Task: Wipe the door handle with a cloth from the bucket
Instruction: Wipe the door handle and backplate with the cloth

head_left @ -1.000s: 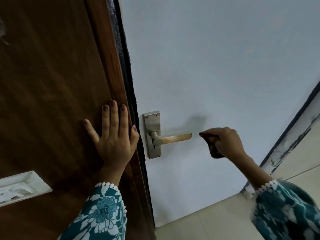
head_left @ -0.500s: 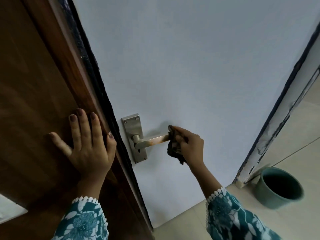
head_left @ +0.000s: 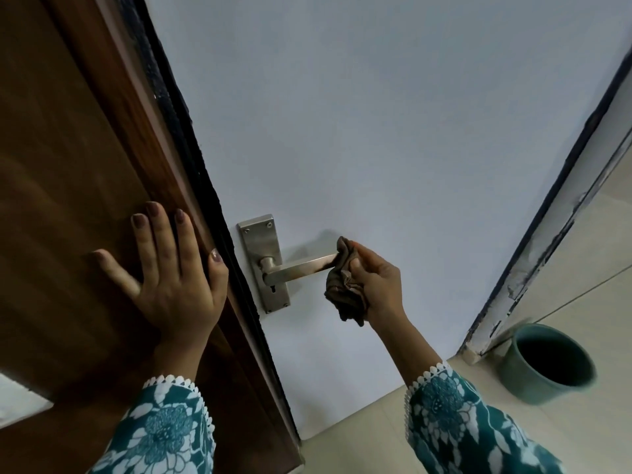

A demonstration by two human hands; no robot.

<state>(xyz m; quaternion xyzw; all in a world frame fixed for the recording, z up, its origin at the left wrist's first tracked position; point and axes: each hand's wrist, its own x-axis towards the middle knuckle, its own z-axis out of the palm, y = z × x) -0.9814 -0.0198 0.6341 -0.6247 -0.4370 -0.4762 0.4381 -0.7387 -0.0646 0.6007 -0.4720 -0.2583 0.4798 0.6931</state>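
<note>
Bare door (head_left: pixel 393 148) above handle (head_left: pixel 301 268)

Both wrists wear teal sleeves (head_left: pixel 160 436) printed with white flowers and edged in white scalloped lace, and the left hand (head_left: pixel 171 285) beside the door handle (head_left: pixel 297 266) shows dark-painted nails.

Pale wall (head_left: pixel 376 114), brown wooden panel (head_left: pixel 61 165), tiled floor (head_left: pixel 359 436).

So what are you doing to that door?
A person is cleaning the metal door handle. The right hand holds a bunched dark cloth against the tip of the lever. The left hand lies flat and open on the brown wooden door, at its edge. A green bucket stands on the floor to the right, by the door frame. Most of the lever is uncovered, with brownish marks along it.
</note>
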